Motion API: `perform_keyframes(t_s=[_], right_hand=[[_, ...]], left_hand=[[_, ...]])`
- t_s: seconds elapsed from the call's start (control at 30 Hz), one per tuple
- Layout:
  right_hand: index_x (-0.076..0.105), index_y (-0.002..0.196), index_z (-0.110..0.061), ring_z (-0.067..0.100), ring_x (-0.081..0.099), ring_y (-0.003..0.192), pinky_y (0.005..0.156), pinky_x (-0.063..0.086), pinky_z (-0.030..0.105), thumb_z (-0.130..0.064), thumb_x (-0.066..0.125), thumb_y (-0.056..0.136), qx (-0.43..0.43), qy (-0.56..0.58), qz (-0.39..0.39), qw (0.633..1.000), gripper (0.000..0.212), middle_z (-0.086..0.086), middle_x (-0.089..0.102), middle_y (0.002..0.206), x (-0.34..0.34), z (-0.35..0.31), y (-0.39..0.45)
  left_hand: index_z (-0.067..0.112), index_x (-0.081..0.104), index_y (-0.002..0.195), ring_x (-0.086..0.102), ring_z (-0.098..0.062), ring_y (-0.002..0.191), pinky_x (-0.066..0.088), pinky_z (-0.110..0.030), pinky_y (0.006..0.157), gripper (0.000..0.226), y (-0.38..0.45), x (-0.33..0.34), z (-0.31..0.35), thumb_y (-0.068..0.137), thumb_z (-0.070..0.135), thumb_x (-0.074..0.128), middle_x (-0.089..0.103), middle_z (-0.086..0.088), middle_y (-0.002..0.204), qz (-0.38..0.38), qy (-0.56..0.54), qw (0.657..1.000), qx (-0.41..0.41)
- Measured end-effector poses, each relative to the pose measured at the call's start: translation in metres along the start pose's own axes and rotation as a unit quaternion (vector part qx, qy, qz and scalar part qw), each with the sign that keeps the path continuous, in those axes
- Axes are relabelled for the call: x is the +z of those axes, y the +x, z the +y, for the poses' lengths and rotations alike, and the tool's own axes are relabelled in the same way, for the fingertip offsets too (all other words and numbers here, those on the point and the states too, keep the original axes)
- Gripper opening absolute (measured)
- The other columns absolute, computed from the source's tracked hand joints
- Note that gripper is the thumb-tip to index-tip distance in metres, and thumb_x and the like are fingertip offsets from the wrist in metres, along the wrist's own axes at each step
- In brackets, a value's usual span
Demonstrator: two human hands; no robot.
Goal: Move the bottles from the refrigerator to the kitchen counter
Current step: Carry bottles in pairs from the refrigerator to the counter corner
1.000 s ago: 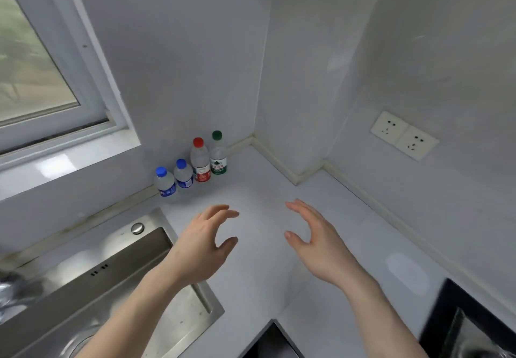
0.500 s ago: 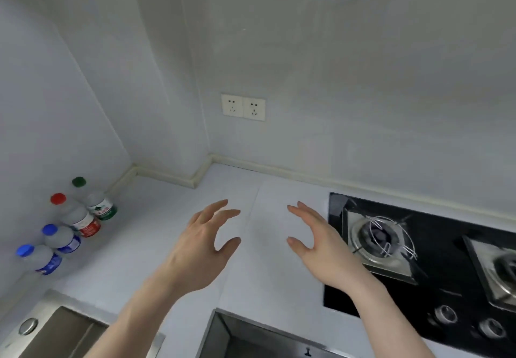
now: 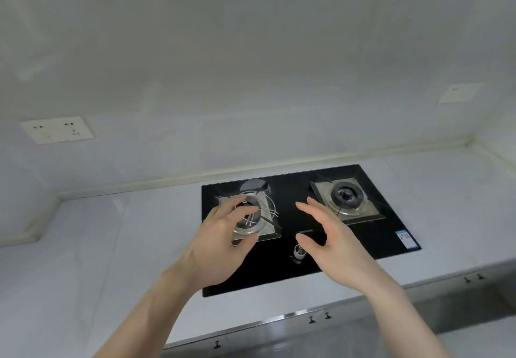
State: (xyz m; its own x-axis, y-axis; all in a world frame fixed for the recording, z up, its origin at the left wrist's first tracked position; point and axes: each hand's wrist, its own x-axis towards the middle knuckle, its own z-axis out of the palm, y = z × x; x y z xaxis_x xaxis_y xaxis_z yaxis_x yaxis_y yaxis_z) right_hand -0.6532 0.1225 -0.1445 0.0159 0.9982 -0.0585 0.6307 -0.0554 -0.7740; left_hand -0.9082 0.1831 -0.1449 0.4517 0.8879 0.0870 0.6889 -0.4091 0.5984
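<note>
Bottles are nowhere in our head view at this moment, so we cannot say where they stand, which way they point or how their long axis lies. No refrigerator shows either.

What we do see is the pale grey kitchen counter (image 3: pixel 92 248) running along a white wall, with a black glass two-burner gas hob (image 3: pixel 360 234) set into it. Our left hand (image 3: pixel 220 246) hangs above the hob's left burner (image 3: pixel 252 218) with fingers spread and loosely curved, gripping nothing. Our right hand (image 3: pixel 332 243) hangs over the middle of the hob, near a small metal control knob (image 3: pixel 298 251), with fingers nearly straight and thumb apart, also carrying nothing. The two hands face each other, well apart, touching neither the hob nor each other. A white double wall socket (image 3: pixel 57 129) sits on the wall at the left, and another pale wall plate (image 3: pixel 458 93) at the upper right. Below the counter edge, small dark cabinet handles (image 3: pixel 318 319) show.

As for progress, we judge little can be settled from this view: with both hands free and no bottle in sight, we seem to be between carries, and how many bottles remain in the refrigerator we cannot tell.
</note>
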Motion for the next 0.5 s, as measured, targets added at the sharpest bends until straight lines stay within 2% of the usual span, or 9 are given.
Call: perform_keyframes(t_s=[0.1, 0.17, 0.27, 0.33, 0.37, 0.43, 0.47, 0.5], right_hand=[[0.04, 0.151, -0.051, -0.028, 0.021, 0.137, 0.115, 0.024, 0.01, -0.031, 0.066, 0.099, 0.03, 0.007, 0.063, 0.998, 0.061, -0.036, 0.022, 0.159, -0.038, 0.033, -0.029], [0.041, 0.152, -0.048, -0.027, 0.022, 0.138, 0.117, 0.03, 0.015, -0.03, 0.066, 0.099, 0.056, 0.009, 0.104, 0.993, 0.061, -0.033, 0.023, 0.161, -0.06, 0.052, -0.051], [0.041, 0.15, -0.051, -0.028, 0.033, 0.13, 0.099, 0.036, 0.004, -0.033, 0.066, 0.1, 0.124, 0.009, 0.175, 0.977, 0.06, -0.032, 0.021, 0.162, -0.09, 0.078, -0.097], [0.041, 0.15, -0.051, -0.026, 0.043, 0.12, 0.096, 0.034, 0.002, -0.034, 0.065, 0.1, 0.163, 0.004, 0.216, 0.963, 0.059, -0.031, 0.02, 0.163, -0.103, 0.09, -0.123], [0.041, 0.15, -0.05, -0.027, 0.041, 0.121, 0.102, 0.035, 0.005, -0.034, 0.065, 0.099, 0.18, -0.002, 0.24, 0.954, 0.058, -0.03, 0.021, 0.163, -0.109, 0.096, -0.138], [0.042, 0.15, -0.05, -0.019, 0.03, 0.138, 0.117, 0.035, 0.024, -0.034, 0.065, 0.099, 0.216, -0.015, 0.284, 0.934, 0.058, -0.027, 0.022, 0.165, -0.119, 0.104, -0.163], [0.042, 0.15, -0.049, -0.011, 0.029, 0.144, 0.119, 0.035, 0.029, -0.034, 0.065, 0.099, 0.234, -0.019, 0.301, 0.924, 0.059, -0.025, 0.022, 0.165, -0.123, 0.105, -0.173], [0.042, 0.151, -0.047, -0.004, 0.031, 0.146, 0.117, 0.037, 0.028, -0.033, 0.066, 0.099, 0.248, -0.02, 0.314, 0.916, 0.059, -0.024, 0.023, 0.165, -0.125, 0.105, -0.183]], left_hand=[[0.045, 0.046, 0.146, 0.02, 0.0, 0.149, 0.019, -0.025, 0.123, 0.051, 0.03, 0.036, 0.033, 0.097, 0.045, 0.061, 0.024, 0.027, 0.161, -0.057, 0.006, 0.997, 0.057], [0.047, 0.043, 0.146, 0.018, 0.0, 0.15, 0.017, -0.024, 0.121, 0.052, 0.049, 0.056, 0.055, 0.097, 0.047, 0.061, 0.022, 0.027, 0.161, -0.092, 0.014, 0.992, 0.089], [0.046, 0.044, 0.146, 0.019, 0.001, 0.148, 0.015, -0.02, 0.118, 0.051, 0.078, 0.087, 0.104, 0.098, 0.046, 0.06, 0.023, 0.027, 0.161, -0.145, 0.021, 0.976, 0.159], [0.046, 0.044, 0.146, 0.019, 0.002, 0.146, 0.017, -0.021, 0.118, 0.05, 0.093, 0.106, 0.132, 0.098, 0.044, 0.06, 0.022, 0.027, 0.161, -0.174, 0.016, 0.963, 0.205], [0.046, 0.044, 0.146, 0.018, 0.002, 0.146, 0.022, -0.023, 0.119, 0.051, 0.1, 0.117, 0.148, 0.098, 0.044, 0.06, 0.021, 0.028, 0.161, -0.192, 0.009, 0.954, 0.228], [0.048, 0.043, 0.146, 0.018, 0.004, 0.147, 0.029, -0.03, 0.12, 0.051, 0.112, 0.137, 0.174, 0.098, 0.046, 0.06, 0.02, 0.03, 0.161, -0.227, -0.003, 0.936, 0.27], [0.048, 0.043, 0.146, 0.017, 0.004, 0.147, 0.027, -0.031, 0.121, 0.052, 0.117, 0.146, 0.186, 0.097, 0.047, 0.059, 0.019, 0.03, 0.16, -0.243, -0.009, 0.926, 0.289], [0.047, 0.042, 0.146, 0.017, 0.005, 0.147, 0.025, -0.031, 0.122, 0.052, 0.12, 0.153, 0.196, 0.097, 0.048, 0.059, 0.019, 0.03, 0.16, -0.254, -0.015, 0.917, 0.307]])
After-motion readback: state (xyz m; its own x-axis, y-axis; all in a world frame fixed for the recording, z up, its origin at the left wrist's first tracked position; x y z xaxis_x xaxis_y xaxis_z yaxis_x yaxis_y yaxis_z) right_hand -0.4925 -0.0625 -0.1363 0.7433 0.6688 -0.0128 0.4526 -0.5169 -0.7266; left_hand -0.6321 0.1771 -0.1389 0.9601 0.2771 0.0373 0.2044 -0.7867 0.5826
